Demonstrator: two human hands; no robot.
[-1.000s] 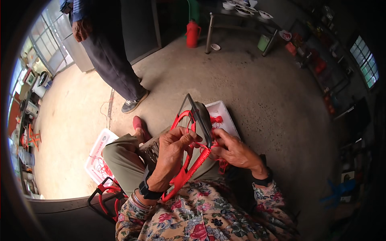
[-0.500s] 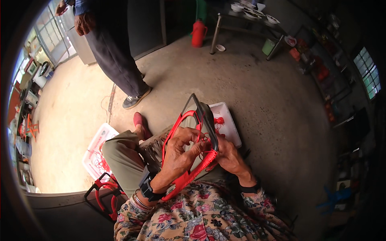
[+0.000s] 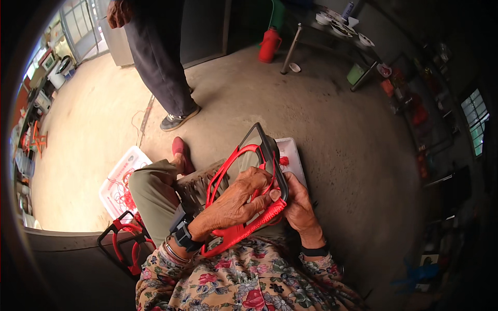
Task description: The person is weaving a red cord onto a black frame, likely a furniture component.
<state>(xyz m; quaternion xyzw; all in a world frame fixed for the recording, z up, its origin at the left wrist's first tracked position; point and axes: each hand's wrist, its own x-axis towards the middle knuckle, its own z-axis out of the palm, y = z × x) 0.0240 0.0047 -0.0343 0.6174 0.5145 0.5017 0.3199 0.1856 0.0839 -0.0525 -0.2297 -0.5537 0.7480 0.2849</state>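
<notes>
A black-edged frame with red bands [image 3: 241,234] lies slanted over my lap, and red cord is coiled tightly along its lower right edge. My left hand [image 3: 239,201] reaches across the frame, its fingers bent inside near the black bar [image 3: 279,176] and pinching red cord, with the thumb tip against the bar. On the outer side of that bar, my right hand [image 3: 301,207] is closed round the frame's edge, its fingertips partly hidden. A second black and red frame [image 3: 122,241] rests at my left side.
A white tray with tangled red cord [image 3: 111,193] stands beyond my left knee; another white tray [image 3: 293,155] sits behind the frame. A person in dark trousers [image 3: 161,67] stands ahead. Farther off are a red thermos flask [image 3: 270,45] and a table with bowls [image 3: 306,26].
My left fingers have shifted, and the left thumb now lies against the black bar. Cord loops seen earlier at the fingertips are less visible. The whole view has turned slightly.
</notes>
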